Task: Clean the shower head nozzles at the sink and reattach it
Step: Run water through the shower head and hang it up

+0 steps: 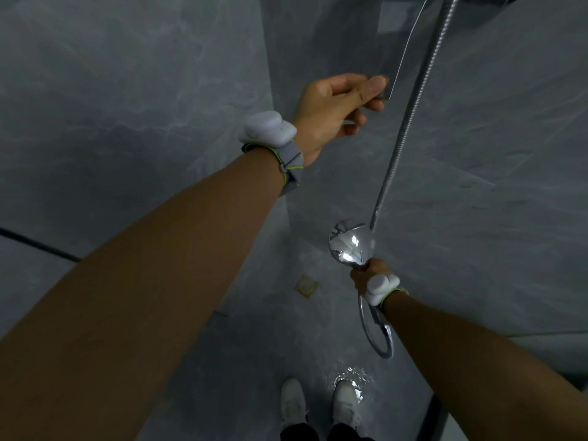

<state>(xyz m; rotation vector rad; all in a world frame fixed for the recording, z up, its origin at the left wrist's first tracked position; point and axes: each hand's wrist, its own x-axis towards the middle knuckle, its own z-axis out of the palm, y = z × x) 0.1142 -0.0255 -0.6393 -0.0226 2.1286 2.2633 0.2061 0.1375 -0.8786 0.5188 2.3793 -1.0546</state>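
Observation:
The chrome shower head point(351, 245) hangs low at centre right with its shiny back toward me. My right hand point(369, 278) is closed around its handle. Its ribbed metal hose point(410, 116) runs from the top right down behind the head, then loops below my wrist point(377, 335). My left hand point(337, 106) is raised against the wall, fingers pinched on a small chrome bracket point(383, 96) at the lower end of a thin chrome rail point(410, 36). The nozzle face is hidden.
Grey marble-look tile walls point(127, 106) close in on the left and right. A square brass floor drain point(306, 285) lies in the floor below. My white shoes point(292, 401) stand beside a wet, glinting floor patch point(350, 374).

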